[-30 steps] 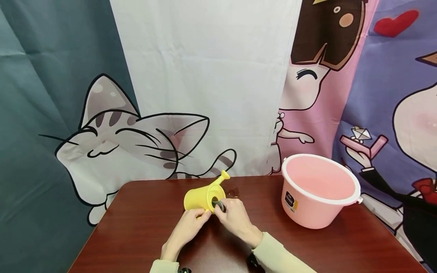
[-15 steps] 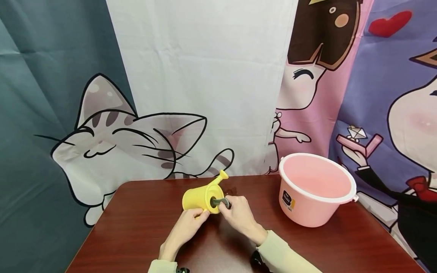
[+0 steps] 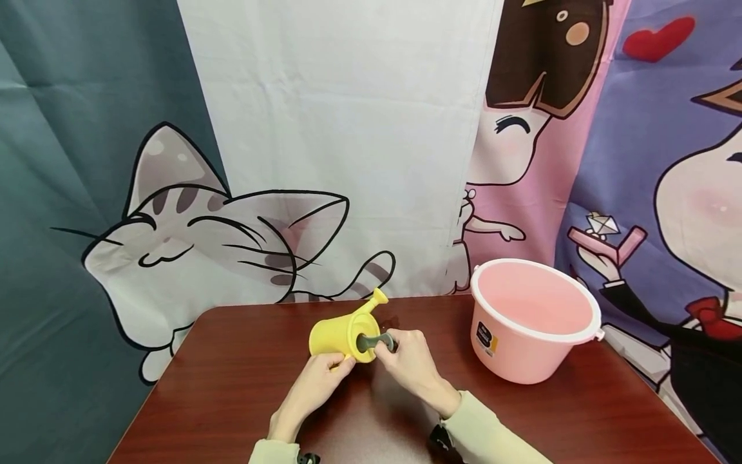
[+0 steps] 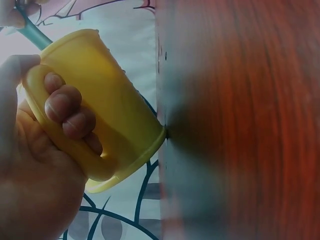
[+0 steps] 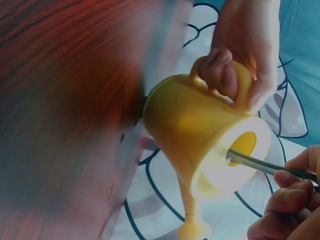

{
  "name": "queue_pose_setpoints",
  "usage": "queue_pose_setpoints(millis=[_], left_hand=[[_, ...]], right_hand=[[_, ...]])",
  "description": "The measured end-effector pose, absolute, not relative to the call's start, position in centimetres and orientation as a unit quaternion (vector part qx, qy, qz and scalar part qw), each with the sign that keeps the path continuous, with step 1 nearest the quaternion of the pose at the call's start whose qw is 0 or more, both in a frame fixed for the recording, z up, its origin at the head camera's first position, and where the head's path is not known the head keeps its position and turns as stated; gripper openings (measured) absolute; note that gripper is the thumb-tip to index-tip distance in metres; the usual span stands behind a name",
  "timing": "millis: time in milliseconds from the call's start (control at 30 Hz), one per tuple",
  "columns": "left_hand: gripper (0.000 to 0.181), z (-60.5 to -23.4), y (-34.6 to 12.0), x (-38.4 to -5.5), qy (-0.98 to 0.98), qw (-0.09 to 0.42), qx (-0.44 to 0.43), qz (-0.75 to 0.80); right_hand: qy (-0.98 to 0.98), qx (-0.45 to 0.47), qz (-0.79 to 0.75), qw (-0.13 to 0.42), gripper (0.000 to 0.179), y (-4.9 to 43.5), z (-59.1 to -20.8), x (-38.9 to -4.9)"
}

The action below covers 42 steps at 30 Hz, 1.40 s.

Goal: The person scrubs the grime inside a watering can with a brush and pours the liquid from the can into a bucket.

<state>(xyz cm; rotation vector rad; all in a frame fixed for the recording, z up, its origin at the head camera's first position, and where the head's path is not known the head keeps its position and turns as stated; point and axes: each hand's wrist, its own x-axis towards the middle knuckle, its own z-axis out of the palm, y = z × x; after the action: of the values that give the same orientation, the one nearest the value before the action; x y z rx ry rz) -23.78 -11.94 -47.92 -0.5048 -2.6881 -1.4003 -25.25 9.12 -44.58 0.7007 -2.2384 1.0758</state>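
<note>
A yellow watering can (image 3: 330, 336) is tilted with its opening towards the right. In the left wrist view its lower rim meets the tabletop. My left hand (image 3: 315, 383) grips the can's handle (image 4: 37, 95), fingers curled through the loop. My right hand (image 3: 413, 366) pinches a slim, curved grey-green tool (image 3: 377, 341). One end of this tool passes through the round hole in the can's top; the rest sticks out into my fingers. What shape its inner end has is hidden inside the can (image 5: 185, 125). The can's spout (image 3: 373, 301) points up and away.
A pink bucket (image 3: 516, 354) with a white rim stands on the right side of the brown table (image 3: 232, 386). Behind the table hangs a printed cloth (image 3: 359, 129) with cartoon figures. A small wet-looking patch (image 3: 391, 322) lies behind the can.
My right hand has drawn back slightly to the right, and more of the grey-green tool shows outside the can. The left hand keeps its grip on the handle. The head view has shifted a little.
</note>
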Motion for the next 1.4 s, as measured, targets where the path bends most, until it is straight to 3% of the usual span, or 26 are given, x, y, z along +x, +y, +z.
queue_pose_setpoints(millis=[800,1400], left_hand=[[0.044,-48.2,-12.0,-23.8,-0.872,0.033,-0.16,-0.462],[0.044,-48.0,-12.1,-23.9,-0.869,0.036,-0.158,-0.467]], right_hand=[[-0.866,0.224,0.395,0.207,0.031,7.6,-46.2,-26.4],[-0.841,0.242,0.409,0.258,0.039,8.4,-44.8,-25.4]])
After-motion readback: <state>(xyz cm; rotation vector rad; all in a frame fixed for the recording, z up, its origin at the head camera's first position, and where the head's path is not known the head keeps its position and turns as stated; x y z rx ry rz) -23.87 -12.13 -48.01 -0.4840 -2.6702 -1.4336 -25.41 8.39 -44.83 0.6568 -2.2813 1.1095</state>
